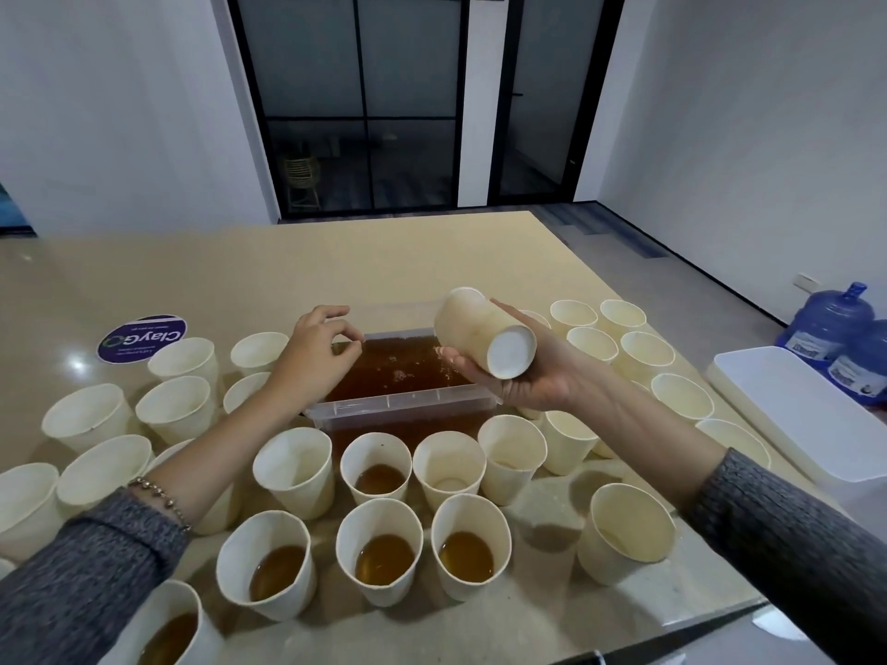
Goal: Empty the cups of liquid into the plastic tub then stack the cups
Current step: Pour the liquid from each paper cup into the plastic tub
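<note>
Gripped round its side by the right hand (528, 376), a cup (485, 331) is held tipped over the tub (398, 405), mouth turned away and down, base towards the camera, so that whatever is left drains into the brown liquid and not onto the tabletop (240, 271). No stream is seen, so the cup is judged to be about empty. The left hand (317, 352) is rested at the tub's left rim with fingers curled; whether the rim is pinched cannot be told, though the tub is probably being steadied. The tub is set in the middle of the cups, within easy reach of all. Full cups (379, 551) are kept nearest the body; empty ones (645, 350) stand at the sides, not yet stacked.
</note>
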A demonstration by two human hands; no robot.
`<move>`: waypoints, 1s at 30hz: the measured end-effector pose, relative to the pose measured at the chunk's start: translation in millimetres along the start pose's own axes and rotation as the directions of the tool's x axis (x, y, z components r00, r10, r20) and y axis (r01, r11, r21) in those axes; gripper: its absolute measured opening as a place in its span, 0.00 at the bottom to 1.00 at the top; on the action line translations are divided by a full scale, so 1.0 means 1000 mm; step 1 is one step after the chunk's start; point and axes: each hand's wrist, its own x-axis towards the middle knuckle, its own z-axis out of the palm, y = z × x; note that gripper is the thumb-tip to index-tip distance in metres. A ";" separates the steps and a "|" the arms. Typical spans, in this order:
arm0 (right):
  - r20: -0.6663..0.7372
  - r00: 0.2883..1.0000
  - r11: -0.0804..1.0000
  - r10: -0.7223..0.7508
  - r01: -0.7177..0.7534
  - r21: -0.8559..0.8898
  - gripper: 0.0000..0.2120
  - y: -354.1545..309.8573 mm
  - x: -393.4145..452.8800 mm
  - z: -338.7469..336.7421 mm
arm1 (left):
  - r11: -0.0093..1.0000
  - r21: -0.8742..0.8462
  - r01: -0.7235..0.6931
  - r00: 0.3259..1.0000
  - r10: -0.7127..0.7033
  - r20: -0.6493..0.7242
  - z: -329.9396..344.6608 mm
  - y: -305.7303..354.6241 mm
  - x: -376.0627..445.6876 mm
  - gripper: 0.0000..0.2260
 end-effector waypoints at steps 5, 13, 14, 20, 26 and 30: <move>-0.005 0.975 0.910 -0.221 0.204 -0.361 0.24 0.006 -0.023 0.006 | 1.000 0.007 -0.007 1.000 0.007 0.002 0.000 -0.001 0.001 0.06; 0.327 0.754 0.207 -0.570 0.517 -0.831 0.24 0.024 -0.077 -0.032 | 1.000 0.012 -0.012 1.000 0.012 -0.003 0.001 -0.003 0.002 0.06; 0.350 0.738 0.123 -0.577 0.503 -0.856 0.23 0.028 -0.084 -0.038 | 1.000 0.013 -0.014 1.000 0.014 -0.004 0.002 -0.003 0.002 0.06; 0.416 0.720 -0.189 -0.556 0.378 -0.906 0.25 0.050 -0.108 -0.070 | 1.000 0.018 -0.016 1.000 0.016 -0.001 0.001 -0.004 0.003 0.05; 0.449 0.715 -0.313 -0.537 0.325 -0.892 0.28 0.064 -0.106 -0.081 | 1.000 0.021 -0.014 1.000 0.014 0.002 0.001 -0.003 0.002 0.06; 0.468 0.728 -0.394 -0.501 0.290 -0.872 0.29 0.072 -0.095 -0.090 | 1.000 0.021 -0.007 1.000 0.007 0.003 0.001 -0.002 0.002 0.06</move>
